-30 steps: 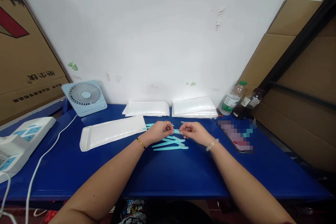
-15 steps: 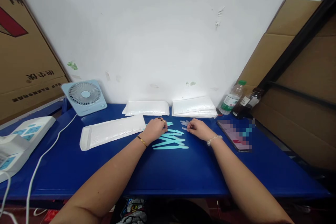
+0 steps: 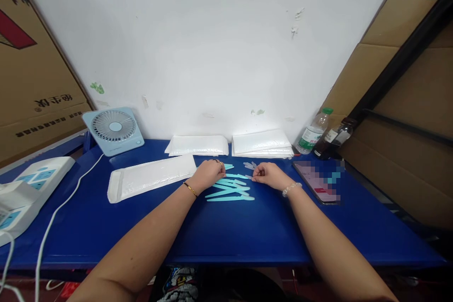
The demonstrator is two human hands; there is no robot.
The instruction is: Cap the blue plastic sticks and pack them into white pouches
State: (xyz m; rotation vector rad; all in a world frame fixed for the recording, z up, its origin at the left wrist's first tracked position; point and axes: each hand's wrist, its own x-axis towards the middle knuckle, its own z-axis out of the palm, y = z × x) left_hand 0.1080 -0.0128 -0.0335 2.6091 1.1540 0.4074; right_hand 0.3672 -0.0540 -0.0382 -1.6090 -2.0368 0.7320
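Note:
Several thin turquoise plastic sticks (image 3: 230,190) lie in a loose pile on the blue table (image 3: 226,236). My left hand (image 3: 208,173) rests on the table at the pile's left end, fingers curled over the stick ends. My right hand (image 3: 269,174) sits at the right of the pile, fingertips pinched on a small clear piece (image 3: 249,166) among several pale clear ones. A gold bangle is on my left wrist, a bead bracelet on my right.
A white padded mailer (image 3: 150,177) lies left of my hands, with two stacks of mailers (image 3: 262,144) at the wall. A small blue fan (image 3: 113,130), a white device (image 3: 24,193) with cable, a phone (image 3: 318,180) and two bottles (image 3: 313,134) stand around.
Both hands lowered from holding a stick between them above the pile to the table. The left settled on the stick ends, the right moved to the clear pieces.

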